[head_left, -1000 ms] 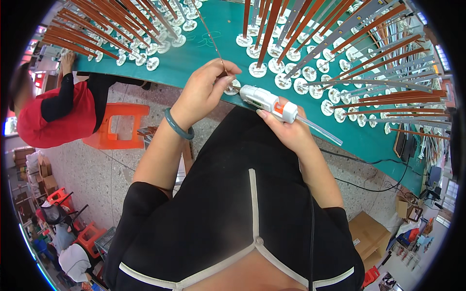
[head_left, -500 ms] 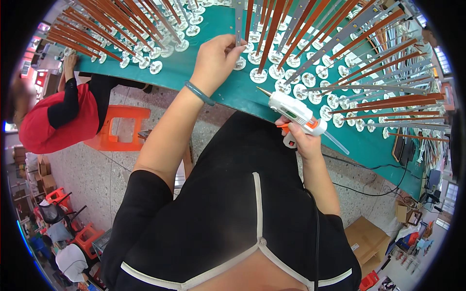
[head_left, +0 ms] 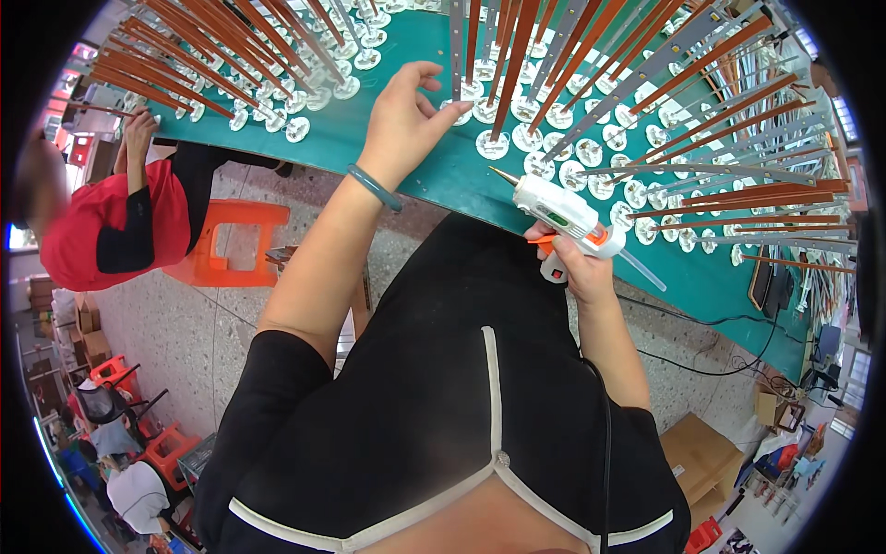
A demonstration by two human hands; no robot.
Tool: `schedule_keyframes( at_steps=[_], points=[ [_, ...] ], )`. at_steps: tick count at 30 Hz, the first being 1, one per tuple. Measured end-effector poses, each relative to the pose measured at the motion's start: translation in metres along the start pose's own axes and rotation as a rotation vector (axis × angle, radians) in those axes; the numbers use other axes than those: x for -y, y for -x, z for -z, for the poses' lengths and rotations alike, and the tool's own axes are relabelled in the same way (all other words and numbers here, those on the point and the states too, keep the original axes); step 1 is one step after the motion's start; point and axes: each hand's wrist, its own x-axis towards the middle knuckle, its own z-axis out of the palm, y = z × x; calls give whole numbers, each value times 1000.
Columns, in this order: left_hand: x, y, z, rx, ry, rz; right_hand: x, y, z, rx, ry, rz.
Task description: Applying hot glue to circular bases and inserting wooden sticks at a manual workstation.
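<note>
Here, in the head view, my left hand point(head_left: 406, 115) has travelled up and away from my body since a second ago, when it sat close beside the glue gun at the near edge of the bench point(head_left: 406, 171); it now reaches in among the upright strips, its fingers point(head_left: 443, 97) pinching one grey strip point(head_left: 456, 42) just above its round white base, so I read it as grasping that strip. My right hand point(head_left: 577, 263) has dropped toward my torso over the same interval and is clenched on the handle of the white glue gun point(head_left: 558, 212), a finger lying by the orange trigger; the metal nozzle points up and left toward the white discs point(head_left: 492, 145) but stands apart from them, touching nothing. A clear glue stick point(head_left: 639, 270) projects from the gun's rear. The widened gap between my hands suggests, as a judgement, that one joint is finished and the next strip is being steadied before glue is applied. Copper-coloured strips point(head_left: 517, 46) fan over the green surface. At far left a person in a red top point(head_left: 101, 231) works at the same bench beside an orange stool point(head_left: 231, 245).
</note>
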Motion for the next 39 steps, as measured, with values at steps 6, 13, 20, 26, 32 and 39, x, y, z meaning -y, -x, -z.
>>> schedule_keyframes(
  at_steps=[6,13,20,26,32,39],
  points=[
    [-10,4,5,-44,-212,24,-2,0,2,8,-6,3],
    [-21,18,16,366,-388,231,-3,2,3,15,-55,28],
    [-30,26,28,419,468,168,-5,3,5,33,-68,30],
    [-29,22,95,175,1103,-504,-7,5,7,8,-102,28],
    [57,-8,97,-367,-155,156,-7,2,7,43,-108,29],
    [61,-24,66,-620,-410,77,-5,5,4,19,-83,8]
  ],
)
